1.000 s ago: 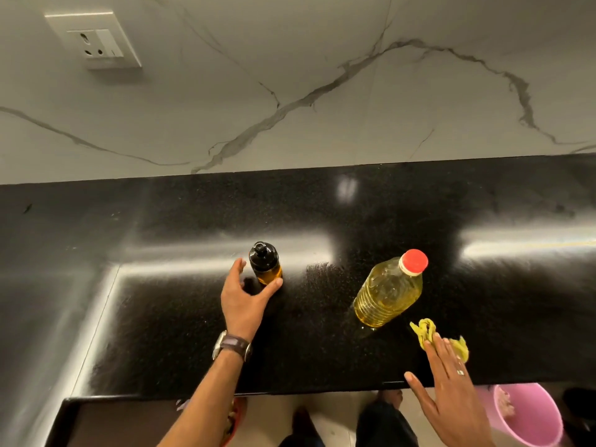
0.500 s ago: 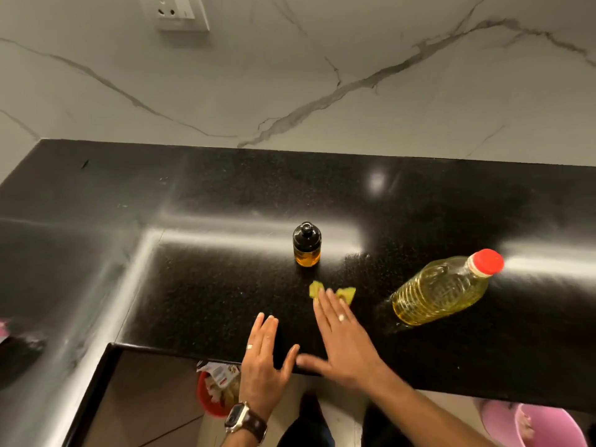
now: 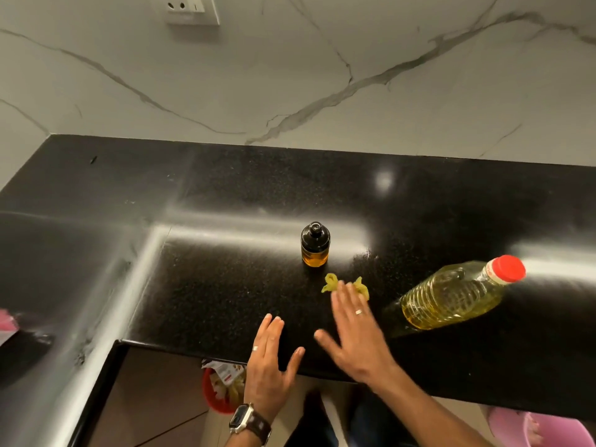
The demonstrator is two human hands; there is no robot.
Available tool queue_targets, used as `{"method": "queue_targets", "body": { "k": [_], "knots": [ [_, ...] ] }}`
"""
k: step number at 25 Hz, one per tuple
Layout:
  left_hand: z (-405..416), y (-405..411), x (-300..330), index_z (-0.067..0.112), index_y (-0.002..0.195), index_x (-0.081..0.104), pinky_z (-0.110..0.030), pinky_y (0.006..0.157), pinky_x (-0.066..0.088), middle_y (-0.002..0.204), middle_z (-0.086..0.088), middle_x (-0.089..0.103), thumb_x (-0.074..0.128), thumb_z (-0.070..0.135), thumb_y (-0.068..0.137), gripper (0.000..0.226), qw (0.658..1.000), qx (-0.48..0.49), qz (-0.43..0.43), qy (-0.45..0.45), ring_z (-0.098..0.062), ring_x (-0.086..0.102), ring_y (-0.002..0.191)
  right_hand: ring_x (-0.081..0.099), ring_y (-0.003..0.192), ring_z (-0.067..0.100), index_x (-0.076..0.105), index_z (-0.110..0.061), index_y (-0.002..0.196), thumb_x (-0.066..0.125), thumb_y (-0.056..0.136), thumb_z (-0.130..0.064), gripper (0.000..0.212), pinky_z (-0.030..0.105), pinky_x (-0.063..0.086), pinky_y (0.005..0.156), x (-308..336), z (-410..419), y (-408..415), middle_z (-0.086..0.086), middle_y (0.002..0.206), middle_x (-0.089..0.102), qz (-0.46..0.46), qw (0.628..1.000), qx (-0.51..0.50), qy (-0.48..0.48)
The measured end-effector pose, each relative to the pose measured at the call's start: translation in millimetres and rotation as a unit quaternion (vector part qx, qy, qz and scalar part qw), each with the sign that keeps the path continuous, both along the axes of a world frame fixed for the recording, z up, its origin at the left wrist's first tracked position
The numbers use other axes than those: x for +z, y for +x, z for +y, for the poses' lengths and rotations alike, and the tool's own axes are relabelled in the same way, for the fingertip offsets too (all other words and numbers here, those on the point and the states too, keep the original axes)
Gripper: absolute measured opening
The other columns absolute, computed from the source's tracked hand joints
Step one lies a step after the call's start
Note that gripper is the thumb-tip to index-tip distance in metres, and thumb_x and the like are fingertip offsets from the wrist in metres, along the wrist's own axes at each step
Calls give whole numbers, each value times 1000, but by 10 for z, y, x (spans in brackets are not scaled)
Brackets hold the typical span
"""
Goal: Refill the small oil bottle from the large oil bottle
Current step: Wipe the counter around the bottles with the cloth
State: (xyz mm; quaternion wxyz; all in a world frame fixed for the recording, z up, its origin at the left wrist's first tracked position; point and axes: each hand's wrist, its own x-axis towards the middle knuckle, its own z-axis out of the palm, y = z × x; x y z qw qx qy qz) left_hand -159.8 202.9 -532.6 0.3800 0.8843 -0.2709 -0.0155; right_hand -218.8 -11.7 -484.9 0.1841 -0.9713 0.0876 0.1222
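small dark-capped glass oil bottle (image 3: 315, 244) stands upright at the centre of the glossy black speckled granite countertop (image 3: 225, 285), black stopper on, amber oil showing in its lower part. at about four o'clock from it, well apart, there's the large clear plastic oil bottle with the red screw cap (image 3: 458, 295), cap on, body full of yellow oil, looking tilted with its cap toward two o'clock in this wide-angle view.

just at five o'clock of the small bottle, a crumpled yellow-green cloth (image 3: 332, 282) lies on the counter. right hand (image 3: 358, 333) is flat over it, fingers straight and spread, fingertips covering the near part of the cloth, a ring on one finger; slightly blurred, and nothing is gripped. whether it presses down or only touches i cannot tell.

left hand (image 3: 269, 359) lies at seven o'clock of the small bottle, near the counter's front edge, fingers straight and together, thumb out toward the right hand, holding nothing. a ring on one finger and a square-faced wristwatch on a dark strap (image 3: 248, 421) at the wrist. neither hand touches either bottle.

behind, at twelve o'clock, white marble-look wall with grey veins (image 3: 322, 75), and a white wall socket plate (image 3: 190, 9) at the top edge. below the counter's front edge, a red bin with wrappers in it (image 3: 216, 391) at seven o'clock and a pink plastic tub (image 3: 541, 430) at the bottom right corner.
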Motion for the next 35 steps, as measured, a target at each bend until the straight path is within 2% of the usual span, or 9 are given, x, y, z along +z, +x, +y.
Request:
{"method": "queue_targets", "body": {
  "k": [3, 7, 11, 16, 20, 25, 28, 33, 35],
  "knots": [
    [-7, -16, 1, 9, 148, 51, -33, 117, 37, 160, -10, 44, 40, 69, 100, 78, 999, 24, 41, -26, -19, 39, 150, -20, 158, 18, 5, -11, 165, 13, 99, -79, 95, 43, -2, 128, 27, 341, -98, 4, 172, -13, 13, 988, 151, 39],
    [-81, -55, 37, 13, 150, 51, -41, 115, 38, 161, -2, 40, 30, 76, 99, 84, 996, 54, 56, -44, -13, 34, 152, -26, 156, 17, -7, -14, 164, 11, 87, -92, 111, 42, -4, 128, 95, -65, -99, 2, 169, -23, 15, 999, -15, 29],
    [-99, -37, 36, 10, 147, 54, -42, 114, 40, 160, -6, 44, 27, 76, 99, 86, 995, 67, 67, -31, -19, 41, 149, -27, 156, 15, -5, -15, 164, 15, 85, -94, 114, 43, -9, 129, 147, 279, -328, 1, 171, -21, 42, 986, 126, 101],
    [-22, -5, 48, 11, 147, 55, -47, 113, 42, 159, -5, 44, 30, 75, 100, 83, 996, 43, 70, -39, -23, 44, 146, 43, 142, -2, 64, -28, 139, 54, 103, -41, 40, 31, 37, 120, 18, 188, -223, -13, 145, 60, -136, 973, -22, 186],
    [35, 29, 69, 12, 146, 56, -46, 113, 42, 159, -5, 45, 33, 75, 99, 82, 995, 21, 90, -45, -22, 44, 146, 66, 104, 5, 74, -21, 92, 74, 85, 1, 23, 28, 60, 83, -64, 279, -163, -13, 115, 59, -244, 922, -201, 223],
    [118, 67, 50, 13, 147, 54, -41, 117, 39, 160, -1, 43, 34, 76, 99, 82, 992, -6, 119, -53, -15, 39, 149, 62, 100, 11, 72, -25, 122, 65, 92, -50, 40, 32, 61, 77, -85, 430, -190, -11, 113, 57, -190, 929, -307, 79],
    [114, 85, 72, 12, 147, 54, -41, 117, 38, 160, -3, 43, 32, 77, 98, 84, 991, -10, 120, -59, -17, 41, 149, 63, 97, 16, 69, -26, 123, 63, 89, -61, 50, 27, 60, 73, -84, 722, 38, -4, 112, 63, -160, 955, -247, -26],
    [149, 104, 60, 10, 148, 54, -36, 119, 36, 160, -5, 44, 32, 79, 97, 88, 990, -13, 118, -71, -16, 40, 149, 64, 109, 17, 70, -22, 117, 61, 96, -19, 23, 27, 62, 77, -198, 843, 230, -3, 113, 69, -156, 986, 7, -50],
    [144, 115, 84, 11, 148, 53, -28, 121, 32, 161, -3, 42, 32, 80, 96, 90, 989, -21, 124, -73, -14, 38, 150, 65, 103, 16, 72, -26, 121, 51, 102, -27, 27, 29, 58, 81, -184, 330, 163, -6, 107, 73, -162, 984, -36, -58]
  ]
}}
